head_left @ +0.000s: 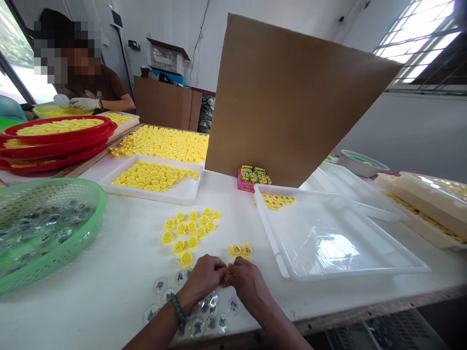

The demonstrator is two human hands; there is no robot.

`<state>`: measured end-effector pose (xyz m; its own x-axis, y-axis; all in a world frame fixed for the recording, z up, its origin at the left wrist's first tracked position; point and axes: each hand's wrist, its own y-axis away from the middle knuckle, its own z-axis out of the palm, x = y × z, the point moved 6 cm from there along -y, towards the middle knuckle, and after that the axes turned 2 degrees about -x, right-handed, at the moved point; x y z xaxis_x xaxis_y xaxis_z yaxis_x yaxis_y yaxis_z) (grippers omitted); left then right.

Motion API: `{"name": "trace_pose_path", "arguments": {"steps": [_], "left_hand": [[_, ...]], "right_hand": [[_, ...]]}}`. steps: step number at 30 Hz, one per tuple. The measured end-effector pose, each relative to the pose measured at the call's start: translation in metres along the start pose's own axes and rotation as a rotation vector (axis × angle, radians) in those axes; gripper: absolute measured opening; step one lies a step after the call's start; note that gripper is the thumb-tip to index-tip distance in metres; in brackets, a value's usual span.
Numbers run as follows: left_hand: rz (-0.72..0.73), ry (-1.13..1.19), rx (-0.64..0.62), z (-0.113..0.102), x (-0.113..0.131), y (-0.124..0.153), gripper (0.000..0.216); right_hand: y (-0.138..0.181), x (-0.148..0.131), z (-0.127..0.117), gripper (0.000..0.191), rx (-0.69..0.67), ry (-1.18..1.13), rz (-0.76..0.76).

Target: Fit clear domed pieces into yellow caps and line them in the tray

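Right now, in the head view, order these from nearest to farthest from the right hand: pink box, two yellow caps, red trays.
1. Two yellow caps, just ahead of the right hand.
2. Pink box, farther back, centre.
3. Red trays, far left.

Daylight fills the room, bright and even. It comes from the barred window (423, 43) at the far right, blown out to white, and from a second window (14, 53) at the far left. The white bench (109, 277) shows only soft, faint shadows. Glare lies on the near right tray (328, 250). The left hand (204, 279), right hand (248, 284) and the yellow cap (228, 275) pinched between them are sharp. Straight lines bend towards the edges, and a pixelated patch covers part of the person (105, 90) at the far left.
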<state>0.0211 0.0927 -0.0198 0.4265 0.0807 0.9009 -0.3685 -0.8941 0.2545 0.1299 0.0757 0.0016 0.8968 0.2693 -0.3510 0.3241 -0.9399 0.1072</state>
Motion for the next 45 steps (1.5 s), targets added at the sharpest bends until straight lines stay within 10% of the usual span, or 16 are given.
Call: {"name": "trace_pose_path", "arguments": {"steps": [7, 16, 22, 31, 40, 45], "left_hand": [[-0.047, 0.049, 0.097, 0.000, -0.007, -0.003, 0.019], [0.008, -0.502, 0.589, -0.083, 0.001, 0.058, 0.027], [-0.084, -0.579, 0.487, -0.076, -0.024, 0.060, 0.026], [0.072, -0.470, 0.403, -0.047, 0.006, 0.048, 0.024], [-0.093, 0.317, 0.122, -0.012, -0.007, 0.036, 0.036], [-0.101, 0.530, 0.239, -0.011, -0.012, 0.038, 0.035]], "right_hand": [[0.001, 0.010, -0.012, 0.011, 0.162, -0.074, 0.007], [0.000, -0.002, -0.022, 0.034, 0.261, -0.085, -0.102], [0.019, -0.045, -0.005, 0.035, -0.062, -0.150, -0.406], [0.024, -0.021, 0.010, 0.022, 0.095, -0.004, -0.310], [0.017, -0.002, 0.014, 0.028, 0.152, -1.352, 0.116], [0.020, -0.003, 0.024, 0.028, 0.208, -1.388, 0.191]]}}
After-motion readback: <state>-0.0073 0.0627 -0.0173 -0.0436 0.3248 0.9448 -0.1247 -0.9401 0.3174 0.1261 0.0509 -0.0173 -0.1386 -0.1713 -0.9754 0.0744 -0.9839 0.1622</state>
